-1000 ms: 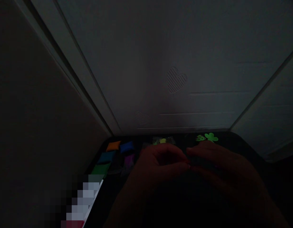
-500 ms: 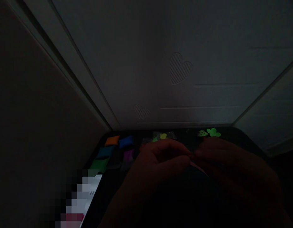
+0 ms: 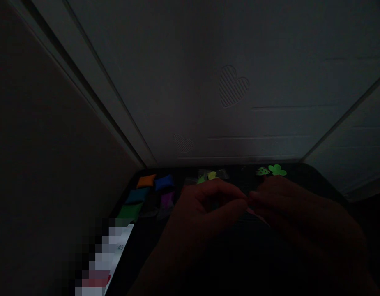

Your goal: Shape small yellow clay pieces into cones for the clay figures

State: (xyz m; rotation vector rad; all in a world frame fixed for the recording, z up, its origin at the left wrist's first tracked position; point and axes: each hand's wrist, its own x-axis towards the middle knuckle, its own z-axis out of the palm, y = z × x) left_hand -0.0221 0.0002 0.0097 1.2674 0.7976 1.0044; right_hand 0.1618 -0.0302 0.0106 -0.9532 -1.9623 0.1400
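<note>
In dim light, my left hand (image 3: 202,218) is closed, its thumb and fingertips pinched together at the middle of the view. A thin pink piece (image 3: 256,215) shows as a narrow slanting strip between the hands; its kind is too dark to make out. My right hand (image 3: 309,218) is closed over that piece from the right, fingers bent, its fingertips almost touching those of the left. Behind the right fingers lie a flat green clover-like shape (image 3: 277,169) and a spotted green piece (image 3: 263,171).
Soft packets lie at the left of the dark table: orange (image 3: 146,181), blue (image 3: 164,182), teal (image 3: 137,195), green (image 3: 130,211) and purple (image 3: 167,200). Clear bags with a yellow piece (image 3: 212,175) lie behind my left hand. A bright, partly blurred screen (image 3: 123,242) is lower left. A pale panel (image 3: 183,82) rises behind.
My right fingertips have shifted slightly left, closer to the left ones, and less of the pink piece shows. The view has tilted a little; the packets have stayed in place.
</note>
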